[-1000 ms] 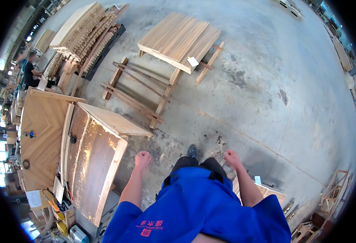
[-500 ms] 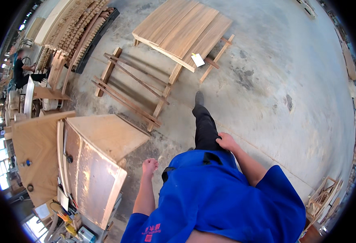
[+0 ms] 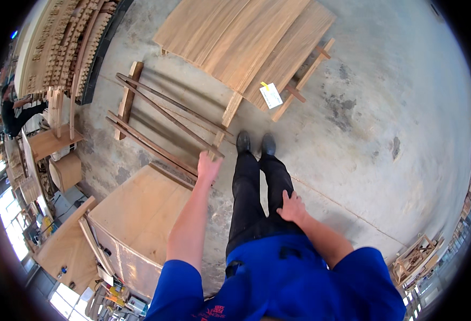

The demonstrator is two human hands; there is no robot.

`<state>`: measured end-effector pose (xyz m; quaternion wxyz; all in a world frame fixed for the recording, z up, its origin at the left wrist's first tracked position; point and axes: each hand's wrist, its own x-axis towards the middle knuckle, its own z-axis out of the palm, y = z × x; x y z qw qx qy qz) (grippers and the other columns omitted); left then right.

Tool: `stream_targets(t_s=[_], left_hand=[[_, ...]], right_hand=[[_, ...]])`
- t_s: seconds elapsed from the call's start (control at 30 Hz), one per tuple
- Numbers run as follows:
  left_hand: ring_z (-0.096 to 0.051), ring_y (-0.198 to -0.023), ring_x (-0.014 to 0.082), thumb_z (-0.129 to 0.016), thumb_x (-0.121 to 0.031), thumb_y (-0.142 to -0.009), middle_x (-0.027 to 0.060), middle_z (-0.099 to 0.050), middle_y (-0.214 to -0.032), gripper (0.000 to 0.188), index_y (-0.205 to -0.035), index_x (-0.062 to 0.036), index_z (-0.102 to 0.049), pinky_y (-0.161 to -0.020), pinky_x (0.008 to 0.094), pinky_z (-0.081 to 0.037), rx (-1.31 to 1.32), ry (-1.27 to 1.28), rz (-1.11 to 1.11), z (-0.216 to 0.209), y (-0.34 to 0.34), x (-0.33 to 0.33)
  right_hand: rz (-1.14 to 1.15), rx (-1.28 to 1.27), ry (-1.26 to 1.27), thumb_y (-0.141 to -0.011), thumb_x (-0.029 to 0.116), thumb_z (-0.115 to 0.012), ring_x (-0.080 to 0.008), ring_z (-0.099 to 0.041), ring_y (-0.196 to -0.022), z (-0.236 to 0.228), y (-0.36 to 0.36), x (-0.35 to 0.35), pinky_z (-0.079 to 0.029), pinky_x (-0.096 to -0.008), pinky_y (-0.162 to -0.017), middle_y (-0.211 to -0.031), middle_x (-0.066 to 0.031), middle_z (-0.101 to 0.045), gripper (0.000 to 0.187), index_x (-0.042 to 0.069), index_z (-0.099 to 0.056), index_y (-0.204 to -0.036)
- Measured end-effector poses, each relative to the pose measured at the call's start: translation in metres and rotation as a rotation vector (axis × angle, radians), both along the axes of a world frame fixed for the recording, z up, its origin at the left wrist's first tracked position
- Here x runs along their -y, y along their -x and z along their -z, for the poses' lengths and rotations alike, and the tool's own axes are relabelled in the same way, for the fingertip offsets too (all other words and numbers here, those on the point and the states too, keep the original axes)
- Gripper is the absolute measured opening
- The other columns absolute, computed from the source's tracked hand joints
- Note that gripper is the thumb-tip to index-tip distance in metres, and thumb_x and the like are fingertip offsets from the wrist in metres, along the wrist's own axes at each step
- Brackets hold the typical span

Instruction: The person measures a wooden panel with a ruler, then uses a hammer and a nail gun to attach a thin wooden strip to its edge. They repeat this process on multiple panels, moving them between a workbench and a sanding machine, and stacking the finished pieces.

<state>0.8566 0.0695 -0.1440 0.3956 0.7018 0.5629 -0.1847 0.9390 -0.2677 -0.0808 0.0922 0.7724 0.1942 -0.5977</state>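
My left hand [image 3: 209, 168] reaches forward over the near ends of dark wooden strips [image 3: 163, 115]. Its fingers are blurred against the wood, so I cannot see whether they touch or grip it. The strips lie across two wooden bearers, one of them a thick far-left bearer [image 3: 129, 101]. My right hand [image 3: 293, 207] rests at my right thigh, fingers spread, holding nothing. Beyond my feet is a stack of brown wood panels [image 3: 246, 40] raised on wooden supports, with a white paper tag [image 3: 271, 96] on its near corner.
A plywood-topped box [image 3: 144, 208] stands close on my left. Stacked notched boards [image 3: 64, 48] fill the far left, near a seated person [image 3: 12, 115]. A wooden support rail [image 3: 303, 80] sticks out right of the panel stack. A wooden frame pile [image 3: 415, 257] sits at the lower right.
I have stepped closer to the panel stack, and both feet now stand side by side. My left hand has moved forward to the strips' ends. My right hand's fingers have spread at the thigh.
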Motion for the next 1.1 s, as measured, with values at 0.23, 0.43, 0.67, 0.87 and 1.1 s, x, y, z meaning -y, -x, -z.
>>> stream_targets(t_s=[0.23,0.43,0.67,0.87,1.1], left_hand=[[-0.045,-0.134,0.0425,-0.083,-0.041,-0.073,0.0326,-0.036,-0.149,0.119,-0.153,0.0115,-0.012,-0.112,0.0420,-0.041,-0.090,-0.030,0.153,0.153,-0.185,-0.060],[-0.033,-0.144,0.0414,-0.088,-0.041,-0.069,0.0383,-0.016,-0.156,0.140,-0.152,0.0117,0.012,-0.116,0.0400,-0.037,-0.033,0.024,-0.082,0.233,-0.274,-0.067],[-0.013,-0.152,0.0429,-0.088,-0.035,-0.070,0.0293,-0.008,-0.163,0.139,-0.152,0.0091,0.016,-0.124,0.0420,-0.024,0.036,0.006,-0.131,0.250,-0.275,-0.063],[-0.025,-0.148,0.0411,-0.088,-0.035,-0.071,0.0314,-0.020,-0.160,0.132,-0.154,0.0093,0.004,-0.121,0.0399,-0.028,0.071,-0.109,-0.204,0.285,-0.246,-0.064],[-0.058,-0.120,0.0389,-0.089,-0.031,-0.070,0.0319,-0.052,-0.134,0.099,-0.137,0.0122,-0.030,-0.100,0.0425,-0.051,0.012,-0.085,-0.162,0.267,-0.251,-0.094]], right_hand=[[0.112,0.069,-0.073,-0.079,0.042,-0.070,-0.0519,-0.043,-0.129,0.010,0.000,-0.027,-0.041,-0.0608,-0.104,-0.147,-0.0329,-0.036,0.093,0.006,-0.029,-0.154],[0.249,0.026,-0.010,-0.077,0.045,-0.072,-0.0494,-0.036,-0.134,0.020,0.013,-0.036,-0.030,-0.0601,-0.111,-0.147,-0.0307,-0.034,0.094,0.007,-0.030,-0.153],[0.366,-0.026,0.023,-0.075,0.048,-0.074,-0.0475,-0.037,-0.134,0.030,0.011,-0.048,-0.031,-0.0575,-0.111,-0.146,-0.0283,-0.035,0.094,0.010,-0.032,-0.151],[0.366,-0.040,0.018,-0.075,0.050,-0.074,-0.0472,-0.038,-0.133,0.029,0.010,-0.038,-0.032,-0.0570,-0.111,-0.146,-0.0273,-0.036,0.096,0.011,-0.032,-0.151],[0.377,-0.086,0.055,-0.074,0.049,-0.076,-0.0439,-0.035,-0.137,0.028,0.006,-0.032,-0.033,-0.0520,-0.113,-0.148,-0.0262,-0.035,0.100,0.008,-0.030,-0.152]])
